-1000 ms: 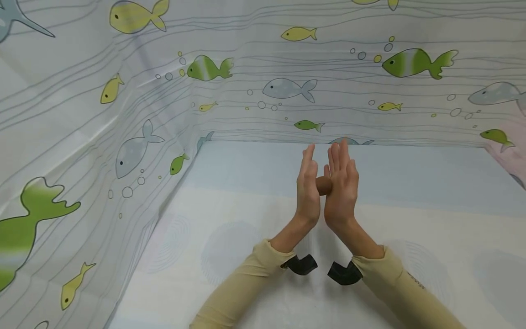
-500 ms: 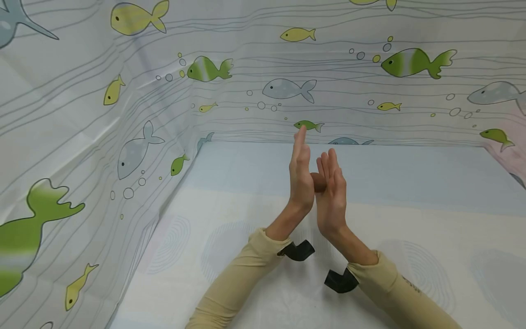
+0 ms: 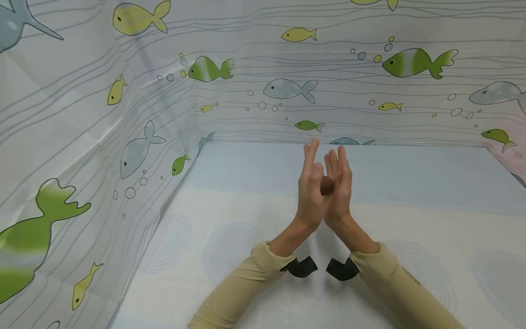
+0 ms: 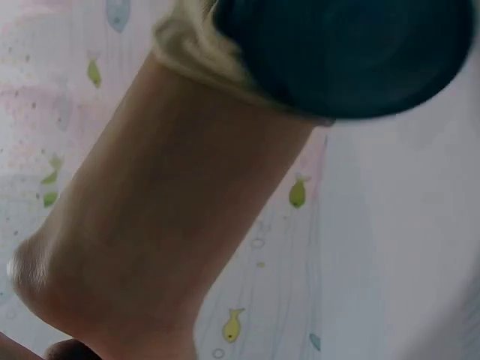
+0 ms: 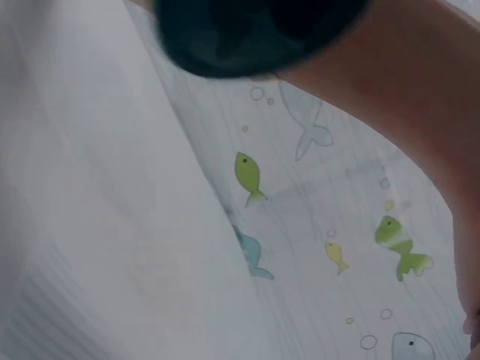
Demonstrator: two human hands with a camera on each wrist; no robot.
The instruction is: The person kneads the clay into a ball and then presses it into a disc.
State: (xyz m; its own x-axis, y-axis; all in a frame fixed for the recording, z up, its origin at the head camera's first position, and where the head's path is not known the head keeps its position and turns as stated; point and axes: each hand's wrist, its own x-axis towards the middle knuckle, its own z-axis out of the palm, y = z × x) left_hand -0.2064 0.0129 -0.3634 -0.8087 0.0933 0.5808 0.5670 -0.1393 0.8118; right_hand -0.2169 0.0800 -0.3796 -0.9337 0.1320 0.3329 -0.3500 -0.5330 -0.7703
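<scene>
A brown, clay-like lump (image 3: 327,185) sits between the two upright palms in the head view, touched on both sides. My left hand (image 3: 311,196) stands on its left, fingers pointing up, the index finger partly bent. On its other side is my right hand (image 3: 340,192), palm turned inward and fingers mostly straight. The heels of both hands come close together below the lump. In the left wrist view a small dark piece of the lump (image 4: 71,350) shows at the bottom edge. The right wrist view shows mainly forearm, with only a sliver of hand at the right edge.
A white and pale blue table cover (image 3: 246,192) lies beneath the hands. Behind and to the left hangs a fish-print sheet (image 3: 246,59). Black curved pieces (image 3: 302,267) stick out at both wrists, near each other.
The palms slide against each other around the lump: the left hand went up and forward, then back, while the right hand dropped and rose again. The lump shifted left, then right.
</scene>
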